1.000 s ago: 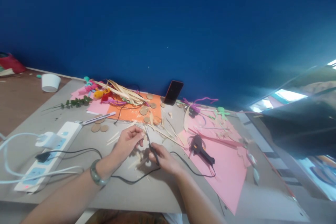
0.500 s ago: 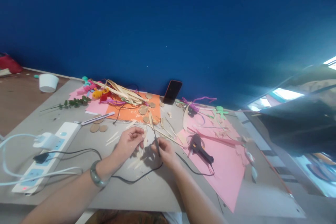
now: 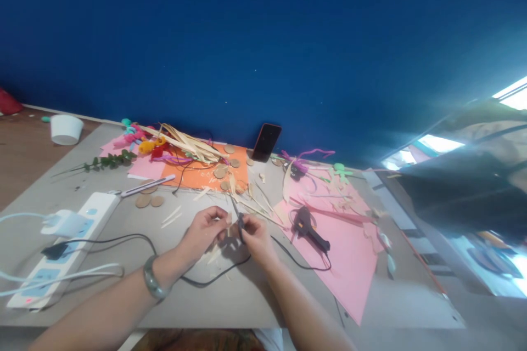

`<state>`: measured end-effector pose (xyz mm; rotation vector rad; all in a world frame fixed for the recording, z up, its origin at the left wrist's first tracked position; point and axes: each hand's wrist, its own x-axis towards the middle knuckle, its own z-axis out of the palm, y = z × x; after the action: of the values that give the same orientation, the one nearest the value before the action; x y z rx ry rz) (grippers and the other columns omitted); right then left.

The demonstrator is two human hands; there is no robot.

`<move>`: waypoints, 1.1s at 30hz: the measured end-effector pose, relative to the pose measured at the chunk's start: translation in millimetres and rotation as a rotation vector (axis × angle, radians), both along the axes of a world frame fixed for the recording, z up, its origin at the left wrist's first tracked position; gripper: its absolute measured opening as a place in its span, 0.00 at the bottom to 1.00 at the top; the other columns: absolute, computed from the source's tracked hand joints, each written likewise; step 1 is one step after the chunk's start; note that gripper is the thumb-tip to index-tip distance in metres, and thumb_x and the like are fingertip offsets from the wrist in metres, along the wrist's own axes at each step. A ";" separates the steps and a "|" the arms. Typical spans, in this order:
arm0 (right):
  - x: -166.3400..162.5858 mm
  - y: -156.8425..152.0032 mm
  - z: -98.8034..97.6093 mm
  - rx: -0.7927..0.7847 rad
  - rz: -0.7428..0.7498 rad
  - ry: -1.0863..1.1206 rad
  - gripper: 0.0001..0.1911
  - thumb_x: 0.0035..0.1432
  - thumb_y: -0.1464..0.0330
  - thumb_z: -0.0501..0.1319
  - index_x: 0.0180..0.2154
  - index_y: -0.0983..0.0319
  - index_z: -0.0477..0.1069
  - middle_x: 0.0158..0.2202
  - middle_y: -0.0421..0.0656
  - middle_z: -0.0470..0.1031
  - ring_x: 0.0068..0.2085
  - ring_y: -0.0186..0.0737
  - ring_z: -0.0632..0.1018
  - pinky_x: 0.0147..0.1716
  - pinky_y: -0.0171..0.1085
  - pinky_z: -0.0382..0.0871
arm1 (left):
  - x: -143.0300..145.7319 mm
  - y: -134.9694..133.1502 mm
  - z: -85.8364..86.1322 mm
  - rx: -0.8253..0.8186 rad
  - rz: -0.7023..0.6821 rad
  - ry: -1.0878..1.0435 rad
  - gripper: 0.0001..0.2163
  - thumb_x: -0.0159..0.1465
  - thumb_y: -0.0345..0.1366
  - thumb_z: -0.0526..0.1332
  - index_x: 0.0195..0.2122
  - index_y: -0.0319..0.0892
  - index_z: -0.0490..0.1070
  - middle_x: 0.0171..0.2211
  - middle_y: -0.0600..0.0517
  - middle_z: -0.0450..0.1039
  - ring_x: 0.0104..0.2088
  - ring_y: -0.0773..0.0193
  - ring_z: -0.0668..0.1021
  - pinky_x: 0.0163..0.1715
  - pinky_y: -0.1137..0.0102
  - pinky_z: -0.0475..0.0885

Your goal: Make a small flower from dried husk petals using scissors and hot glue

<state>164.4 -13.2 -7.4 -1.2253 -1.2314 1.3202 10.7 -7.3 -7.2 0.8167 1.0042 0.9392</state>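
Observation:
My right hand (image 3: 257, 237) is closed around the dark handles of a pair of scissors (image 3: 240, 220), whose blades point up and away from me. Just left of it, my left hand (image 3: 205, 235) pinches a small pale strip (image 3: 229, 219) that looks like dried husk. The two hands are close together, with the strip beside the scissors. Pale scraps (image 3: 214, 255) lie on the table under my hands. Beyond the scissors, more pale strips (image 3: 259, 207) lie loose. How far the scissors' blades are apart is too small to tell.
A glue gun (image 3: 308, 228) rests on pink paper (image 3: 346, 263) at the right. On the left are a power strip (image 3: 93, 225) with cords, a box cutter (image 3: 148, 185) and wooden discs (image 3: 143, 201). A phone (image 3: 267, 142) leans against the blue wall. Orange paper (image 3: 185, 178) lies behind.
The scissors have tilted, with their tips further left. My left hand has moved closer to them with the strip. The whole view has shifted slightly.

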 end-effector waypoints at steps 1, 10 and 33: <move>0.1 0.2 0.2 -0.007 -0.028 0.009 0.11 0.46 0.63 0.67 0.21 0.62 0.69 0.21 0.39 0.68 0.24 0.33 0.67 0.26 0.34 0.60 | -0.5 0.4 0.1 0.005 -0.005 -0.006 0.12 0.54 0.43 0.66 0.29 0.41 0.68 0.14 0.59 0.66 0.13 0.76 0.62 0.14 0.79 0.54; -0.9 -1.1 2.5 -0.019 0.042 0.031 0.14 0.48 0.62 0.66 0.19 0.63 0.67 0.19 0.38 0.68 0.22 0.32 0.66 0.25 0.33 0.59 | 0.6 0.6 4.5 -0.039 0.025 -0.025 0.13 0.52 0.42 0.68 0.29 0.40 0.69 0.13 0.60 0.64 0.12 0.77 0.61 0.13 0.80 0.52; -2.4 0.8 1.7 -0.094 0.027 0.050 0.18 0.45 0.59 0.68 0.18 0.62 0.63 0.17 0.36 0.65 0.20 0.30 0.62 0.23 0.33 0.56 | -1.6 3.9 6.2 0.073 0.074 0.100 0.12 0.51 0.42 0.67 0.30 0.39 0.69 0.13 0.57 0.69 0.12 0.73 0.66 0.12 0.79 0.57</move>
<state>162.0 -12.5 -5.7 -1.2369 -1.1656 1.4341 9.2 -3.4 -1.0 0.8997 1.0985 1.0113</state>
